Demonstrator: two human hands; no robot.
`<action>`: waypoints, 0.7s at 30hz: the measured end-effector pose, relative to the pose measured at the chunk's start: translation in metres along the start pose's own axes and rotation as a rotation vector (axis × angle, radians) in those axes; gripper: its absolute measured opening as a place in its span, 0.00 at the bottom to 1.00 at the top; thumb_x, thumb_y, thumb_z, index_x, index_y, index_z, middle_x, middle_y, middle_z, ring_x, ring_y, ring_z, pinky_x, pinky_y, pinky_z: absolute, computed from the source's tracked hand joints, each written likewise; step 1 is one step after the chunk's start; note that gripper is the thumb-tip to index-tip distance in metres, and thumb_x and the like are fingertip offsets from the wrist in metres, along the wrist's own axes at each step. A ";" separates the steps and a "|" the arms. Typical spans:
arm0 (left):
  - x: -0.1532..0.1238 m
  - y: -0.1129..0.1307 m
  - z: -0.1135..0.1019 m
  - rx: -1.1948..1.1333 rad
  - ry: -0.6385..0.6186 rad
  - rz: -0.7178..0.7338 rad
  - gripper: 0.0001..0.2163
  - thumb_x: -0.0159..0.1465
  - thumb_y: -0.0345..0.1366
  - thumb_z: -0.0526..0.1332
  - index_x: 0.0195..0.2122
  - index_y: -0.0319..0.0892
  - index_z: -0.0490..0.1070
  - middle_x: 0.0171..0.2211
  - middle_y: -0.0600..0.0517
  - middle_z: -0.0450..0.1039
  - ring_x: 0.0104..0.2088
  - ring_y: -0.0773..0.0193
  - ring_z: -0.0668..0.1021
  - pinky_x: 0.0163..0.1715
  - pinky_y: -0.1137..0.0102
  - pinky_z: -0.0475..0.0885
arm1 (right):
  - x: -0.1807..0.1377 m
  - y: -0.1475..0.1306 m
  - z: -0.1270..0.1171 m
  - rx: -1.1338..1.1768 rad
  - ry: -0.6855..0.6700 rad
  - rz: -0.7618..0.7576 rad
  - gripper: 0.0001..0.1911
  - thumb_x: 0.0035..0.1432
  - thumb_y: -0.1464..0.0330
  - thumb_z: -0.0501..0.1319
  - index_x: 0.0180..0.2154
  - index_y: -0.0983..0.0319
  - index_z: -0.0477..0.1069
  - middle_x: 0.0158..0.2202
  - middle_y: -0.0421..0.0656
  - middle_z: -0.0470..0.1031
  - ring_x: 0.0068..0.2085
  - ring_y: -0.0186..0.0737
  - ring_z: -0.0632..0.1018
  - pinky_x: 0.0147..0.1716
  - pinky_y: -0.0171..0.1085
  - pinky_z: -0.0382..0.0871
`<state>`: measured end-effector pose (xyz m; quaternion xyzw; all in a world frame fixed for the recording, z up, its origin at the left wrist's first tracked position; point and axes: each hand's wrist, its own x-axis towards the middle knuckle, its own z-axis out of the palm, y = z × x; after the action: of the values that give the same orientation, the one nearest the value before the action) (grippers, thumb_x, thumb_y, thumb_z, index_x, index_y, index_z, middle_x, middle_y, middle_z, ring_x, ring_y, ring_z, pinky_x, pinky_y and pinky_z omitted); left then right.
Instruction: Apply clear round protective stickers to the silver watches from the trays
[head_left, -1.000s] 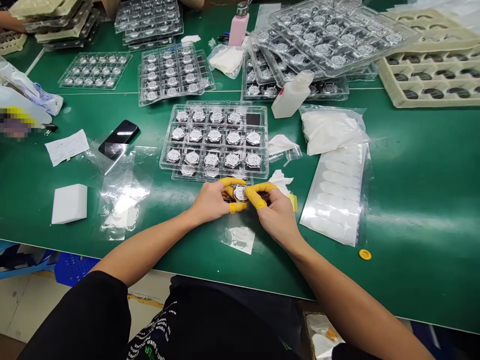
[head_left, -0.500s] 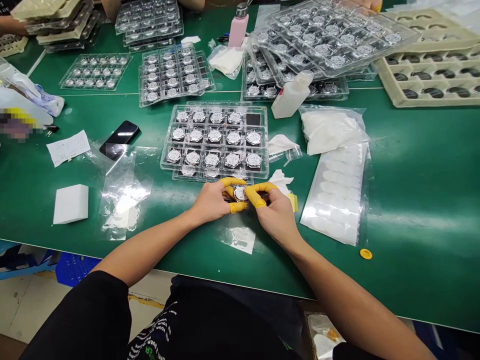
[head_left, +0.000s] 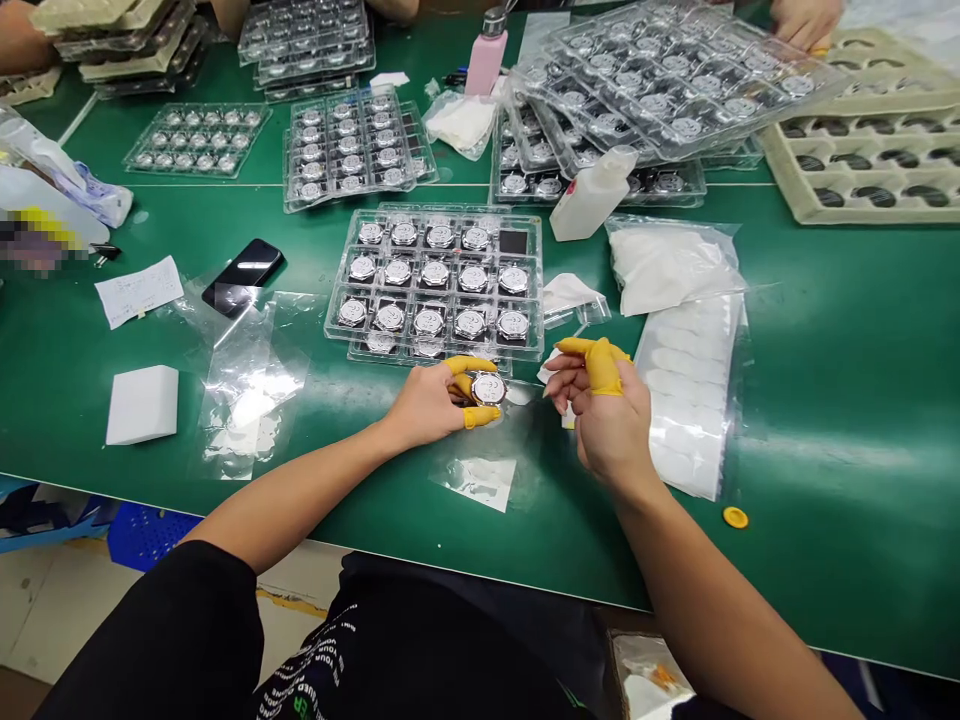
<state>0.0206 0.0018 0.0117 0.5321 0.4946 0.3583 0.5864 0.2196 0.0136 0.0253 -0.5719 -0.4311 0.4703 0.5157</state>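
Observation:
My left hand [head_left: 439, 402], with yellow finger cots, grips a round silver watch case [head_left: 489, 389] by its edges, its engraved back facing up. A pale, clear patch [head_left: 519, 394] shows just right of the case; I cannot tell if it is attached. My right hand [head_left: 604, 400] is apart from the case, to its right, above a white tissue. Its yellow-covered thumb and forefinger are pressed together, and the other fingers curl loosely. Anything between them is hidden. Behind the hands, a clear tray [head_left: 435, 300] holds several similar cases, with one bare slot at its back right corner.
Clear plastic sheets [head_left: 251, 400], a white block [head_left: 142, 405] and a phone [head_left: 244, 275] are at left. A bag of white round pieces [head_left: 690, 400] lies right, near a yellow finger cot [head_left: 736, 517]. A white bottle [head_left: 592, 195] and stacked trays [head_left: 675, 80] stand behind.
My right hand has left the watch case and moved right and slightly up. My left hand still holds the case, now more exposed. Another person's hand has appeared at the top right.

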 end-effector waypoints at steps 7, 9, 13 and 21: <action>0.001 -0.005 0.000 0.029 0.025 0.021 0.27 0.49 0.32 0.74 0.53 0.41 0.77 0.29 0.55 0.77 0.29 0.70 0.78 0.34 0.73 0.76 | -0.002 0.007 0.004 -0.085 -0.330 0.199 0.35 0.51 0.34 0.62 0.32 0.61 0.73 0.25 0.43 0.75 0.18 0.32 0.69 0.17 0.36 0.62; 0.000 -0.005 0.000 0.037 0.021 0.039 0.27 0.49 0.32 0.74 0.53 0.42 0.77 0.30 0.54 0.79 0.30 0.68 0.79 0.35 0.72 0.77 | -0.004 0.007 0.006 -0.095 -0.388 0.224 0.35 0.50 0.34 0.62 0.31 0.61 0.73 0.23 0.42 0.74 0.18 0.33 0.71 0.18 0.37 0.65; -0.001 -0.005 0.000 0.045 0.028 0.065 0.26 0.50 0.32 0.74 0.53 0.41 0.77 0.30 0.54 0.79 0.31 0.68 0.79 0.36 0.73 0.77 | -0.009 0.003 0.009 -0.163 -0.385 0.145 0.33 0.48 0.36 0.66 0.34 0.61 0.74 0.22 0.39 0.75 0.19 0.36 0.74 0.22 0.39 0.70; 0.001 -0.007 0.000 0.034 0.013 0.049 0.28 0.50 0.34 0.75 0.54 0.41 0.76 0.30 0.55 0.78 0.30 0.69 0.79 0.35 0.73 0.77 | -0.011 0.003 0.012 -0.088 -0.380 0.214 0.31 0.41 0.45 0.75 0.39 0.61 0.76 0.26 0.38 0.76 0.20 0.36 0.75 0.24 0.42 0.73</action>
<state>0.0203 0.0012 0.0051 0.5516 0.4913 0.3673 0.5652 0.2056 0.0049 0.0229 -0.5372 -0.4775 0.6025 0.3470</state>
